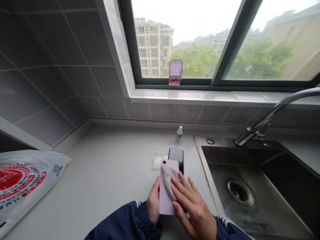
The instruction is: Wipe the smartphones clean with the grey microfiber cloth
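A light purple phone [165,201] is held back side up, low in the middle of the view, its single camera near the top left corner. My left hand [153,201] grips it along its left edge. Across the phone's back lies a pale cloth [168,176], and my right hand [191,205] presses it down with fingers stretched out. Just beyond the phone, a dark phone [176,155] lies on the counter, partly covered from view. To its left is a clear phone case [159,160]. Farther back stands a small spray bottle [179,134] with a white cap.
A white counter [107,166] runs under my hands. To the right is a steel sink [220,168] with a chrome faucet [270,115]. At far left lies a white plastic bag [47,166] with red print. Behind rise a tiled wall and a window [200,43].
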The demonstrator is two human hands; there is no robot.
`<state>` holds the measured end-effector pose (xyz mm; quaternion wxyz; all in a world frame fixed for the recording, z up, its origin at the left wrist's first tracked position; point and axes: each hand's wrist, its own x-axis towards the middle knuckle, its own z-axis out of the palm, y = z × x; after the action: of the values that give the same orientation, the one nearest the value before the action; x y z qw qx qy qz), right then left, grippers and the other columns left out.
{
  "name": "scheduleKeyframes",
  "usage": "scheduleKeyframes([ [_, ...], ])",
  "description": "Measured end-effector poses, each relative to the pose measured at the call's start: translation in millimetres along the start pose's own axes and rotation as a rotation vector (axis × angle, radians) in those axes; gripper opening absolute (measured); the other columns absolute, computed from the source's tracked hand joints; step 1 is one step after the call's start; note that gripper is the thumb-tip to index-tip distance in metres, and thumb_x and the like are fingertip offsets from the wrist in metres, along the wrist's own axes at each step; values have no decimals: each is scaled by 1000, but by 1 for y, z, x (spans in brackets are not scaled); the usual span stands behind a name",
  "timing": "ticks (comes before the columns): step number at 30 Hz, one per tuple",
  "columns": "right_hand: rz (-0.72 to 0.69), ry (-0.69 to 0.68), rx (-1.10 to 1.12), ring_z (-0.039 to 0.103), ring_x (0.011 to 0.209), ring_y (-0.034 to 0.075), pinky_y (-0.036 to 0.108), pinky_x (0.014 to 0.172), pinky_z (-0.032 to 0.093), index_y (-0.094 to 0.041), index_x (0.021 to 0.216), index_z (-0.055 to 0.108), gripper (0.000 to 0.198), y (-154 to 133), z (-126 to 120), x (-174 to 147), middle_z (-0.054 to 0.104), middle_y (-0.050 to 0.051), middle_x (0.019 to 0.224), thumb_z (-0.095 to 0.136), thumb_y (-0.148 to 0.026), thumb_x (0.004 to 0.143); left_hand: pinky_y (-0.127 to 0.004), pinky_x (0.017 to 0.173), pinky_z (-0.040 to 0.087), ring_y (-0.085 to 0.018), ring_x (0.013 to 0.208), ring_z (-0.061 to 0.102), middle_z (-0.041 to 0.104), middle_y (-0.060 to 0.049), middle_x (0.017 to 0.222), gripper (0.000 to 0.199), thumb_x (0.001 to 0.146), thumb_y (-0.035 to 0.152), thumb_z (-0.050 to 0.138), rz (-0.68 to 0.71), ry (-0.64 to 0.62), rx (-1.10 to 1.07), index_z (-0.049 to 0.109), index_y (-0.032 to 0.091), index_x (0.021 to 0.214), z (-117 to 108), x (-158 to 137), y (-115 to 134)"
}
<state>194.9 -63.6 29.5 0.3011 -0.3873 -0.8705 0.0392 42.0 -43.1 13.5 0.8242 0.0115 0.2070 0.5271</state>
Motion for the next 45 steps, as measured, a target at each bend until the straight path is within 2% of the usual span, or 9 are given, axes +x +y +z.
scheduleKeyframes([
  [4, -252, -28, -42, 35, 141, 31, 54, 119, 22, -14, 130, 61, 41, -10, -2, 4, 52, 9, 143, 59, -23, 89, -36, 101, 46, -27, 96, 71, 76, -16, 90, 48, 92, 45, 51, -59, 57, -27, 76, 4, 93, -1, -5, 3],
  [7, -337, -44, -72, 39, 139, 29, 52, 121, 14, -13, 124, 64, 36, -12, -3, 7, 53, 8, 142, 59, -23, 89, -38, 94, 50, -29, 86, 72, 75, -20, 89, 61, 88, 56, 53, -162, 39, -23, 74, -1, 96, 0, -7, 7],
  [12, -172, -31, -103, 38, 141, 28, 52, 120, 23, -13, 134, 56, 46, -10, -5, 3, 47, 9, 147, 56, -12, 89, -31, 93, 50, -22, 86, 72, 77, -13, 88, 46, 95, 43, 47, -29, 118, 21, 76, 8, 92, 0, 1, 11],
  [17, -9, 29, -49, 33, 143, 31, 50, 114, 36, -11, 143, 47, 52, -9, -2, -2, 42, 14, 150, 51, -12, 91, -43, 109, 39, -30, 119, 61, 72, -18, 112, 58, 94, 55, 44, -61, -80, 32, 69, 7, 116, -1, 3, 12],
  [21, 12, 10, -18, 28, 144, 33, 52, 113, 36, -9, 147, 41, 55, -14, 1, -2, 36, 15, 153, 50, -14, 93, -46, 114, 32, -33, 130, 51, 63, -21, 128, 69, 90, 60, 46, -112, -160, 58, 57, 7, 133, -1, 2, 13],
  [25, 12, 11, 2, 25, 146, 35, 53, 112, 38, -8, 145, 42, 54, -24, 4, -5, 36, 16, 154, 50, -13, 92, -48, 113, 33, -36, 128, 52, 65, -23, 124, 76, 89, 65, 42, -65, -120, 123, 60, 3, 129, 3, -1, 14],
  [32, 22, 26, 36, 29, 145, 32, 54, 114, 34, -11, 141, 49, 50, -29, 4, -8, 42, 13, 151, 51, -10, 90, -49, 110, 37, -36, 121, 58, 69, -20, 117, 71, 93, 63, 36, 50, -71, 177, 64, 5, 123, 7, -3, 15],
  [40, 176, -14, 54, 18, 147, 35, 57, 114, 31, -10, 154, 23, 62, -19, 3, -5, 23, 17, 159, 44, -25, 98, -46, 117, 25, -30, 133, 48, 67, -14, 125, 58, 94, 56, 41, 20, -177, 134, 64, 14, 125, 8, -6, 4],
  [45, 142, 18, 87, 21, 147, 34, 54, 114, 33, -12, 153, 29, 60, -28, 6, -8, 26, 15, 158, 46, -18, 96, -48, 115, 29, -33, 130, 51, 65, -17, 127, 59, 94, 56, 40, 25, -147, 109, 63, 12, 127, 12, -8, 7],
])
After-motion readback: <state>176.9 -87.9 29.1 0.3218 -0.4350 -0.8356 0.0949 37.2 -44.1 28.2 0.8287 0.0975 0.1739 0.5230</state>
